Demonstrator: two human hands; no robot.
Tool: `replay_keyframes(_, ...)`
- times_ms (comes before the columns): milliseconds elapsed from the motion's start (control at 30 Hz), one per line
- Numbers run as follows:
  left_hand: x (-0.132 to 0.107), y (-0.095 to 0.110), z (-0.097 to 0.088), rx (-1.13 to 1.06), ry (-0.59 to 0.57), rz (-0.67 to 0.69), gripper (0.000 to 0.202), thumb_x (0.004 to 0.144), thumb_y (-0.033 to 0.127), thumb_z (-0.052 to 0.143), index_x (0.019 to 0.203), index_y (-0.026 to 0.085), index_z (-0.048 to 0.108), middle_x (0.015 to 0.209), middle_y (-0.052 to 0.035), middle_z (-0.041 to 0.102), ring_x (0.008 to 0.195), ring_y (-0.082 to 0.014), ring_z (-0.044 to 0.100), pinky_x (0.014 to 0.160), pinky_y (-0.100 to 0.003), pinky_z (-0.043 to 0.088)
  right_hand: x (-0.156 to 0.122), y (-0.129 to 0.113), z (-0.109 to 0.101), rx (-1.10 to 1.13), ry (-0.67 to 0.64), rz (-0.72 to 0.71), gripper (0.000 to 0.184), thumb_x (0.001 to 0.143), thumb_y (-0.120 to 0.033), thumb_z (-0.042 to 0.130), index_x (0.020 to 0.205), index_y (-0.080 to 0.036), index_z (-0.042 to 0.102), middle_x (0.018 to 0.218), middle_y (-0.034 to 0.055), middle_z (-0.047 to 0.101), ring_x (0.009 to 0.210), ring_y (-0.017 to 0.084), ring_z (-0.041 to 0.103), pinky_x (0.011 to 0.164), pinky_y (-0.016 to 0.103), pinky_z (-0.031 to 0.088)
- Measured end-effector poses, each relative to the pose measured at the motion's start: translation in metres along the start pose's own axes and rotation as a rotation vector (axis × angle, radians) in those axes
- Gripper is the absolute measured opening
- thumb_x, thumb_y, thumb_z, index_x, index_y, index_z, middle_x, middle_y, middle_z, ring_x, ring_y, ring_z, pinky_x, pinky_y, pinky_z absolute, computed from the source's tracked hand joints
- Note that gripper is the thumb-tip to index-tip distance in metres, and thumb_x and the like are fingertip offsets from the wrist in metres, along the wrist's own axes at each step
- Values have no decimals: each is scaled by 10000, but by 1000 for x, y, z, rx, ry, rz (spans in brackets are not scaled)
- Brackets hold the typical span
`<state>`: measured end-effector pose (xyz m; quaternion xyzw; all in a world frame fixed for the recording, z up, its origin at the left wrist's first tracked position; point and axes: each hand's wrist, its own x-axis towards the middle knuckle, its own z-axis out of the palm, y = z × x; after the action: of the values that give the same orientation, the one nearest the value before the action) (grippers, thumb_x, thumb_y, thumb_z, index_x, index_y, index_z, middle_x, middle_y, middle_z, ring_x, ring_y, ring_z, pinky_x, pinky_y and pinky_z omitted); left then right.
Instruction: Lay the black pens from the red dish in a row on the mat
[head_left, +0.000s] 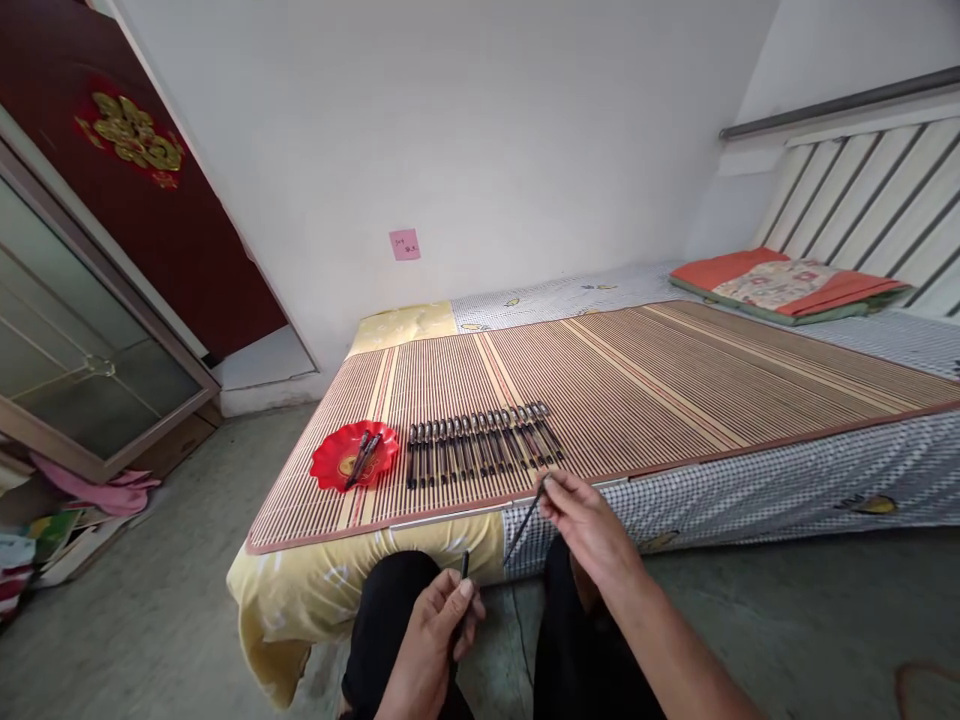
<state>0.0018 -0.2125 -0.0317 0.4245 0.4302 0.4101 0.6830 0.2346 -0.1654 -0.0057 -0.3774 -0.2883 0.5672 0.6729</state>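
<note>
My left hand (439, 635) is closed around a dark pen barrel (465, 566), one end poking up past the thumb. Between the thumb and fingers of my right hand (581, 520) is a thin black stick (525, 522), which looks like a pen refill and slants down to the left. The two are apart, above the bed's front edge. Beyond my hands, a row of several dark pens (480, 445) lies side by side on the striped mat (637, 380). To its left, a red scalloped plate (324, 462) holds a few more pens (365, 458).
The mat covers a bed with a yellow and checked sheet (750, 510). A folded orange quilt (787, 283) lies at the far right by a white slatted headboard (885, 200). My knees (397, 600) are against the bed's front. A glass-panelled cabinet door (90, 340) stands at left.
</note>
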Motion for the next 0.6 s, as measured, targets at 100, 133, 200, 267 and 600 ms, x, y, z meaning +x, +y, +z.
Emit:
replay_keyframes(100,10,12,12,25,-6,65,492,712,568,828,826,140,615,707,11,606,467,-27,305,436,-192,198,-15,14,17,-7,-85,108,353,661,-452,912,850,-191,767,814,25,677,710,125,576,675,260,468)
replay_keyframes(133,12,14,15,35,-6,59,499,685,558,848,841,143,618,689,20,595,470,-32,305,435,-192,193,-19,19,22,-7,-94,120,356,663,-457,910,850,-189,767,807,20,669,705,120,570,672,251,464)
replay_keyframes(200,12,17,18,59,-2,39,491,661,540,866,822,152,611,635,37,563,466,-38,295,432,-193,176,-25,23,29,-9,-92,119,364,668,-471,903,851,-188,766,791,10,652,702,115,563,667,238,460)
replay_keyframes(267,10,18,20,65,8,36,461,687,533,850,773,157,598,604,44,540,466,-39,283,437,-191,173,-28,22,32,-24,-107,119,357,688,-482,888,839,-186,758,790,10,644,728,123,571,672,233,465)
replay_keyframes(600,12,-7,7,151,248,174,509,766,668,716,970,203,759,873,-77,745,819,-237,692,628,-287,549,-34,17,47,-324,-148,-87,359,856,-549,707,833,-192,668,761,22,650,660,153,605,632,265,502)
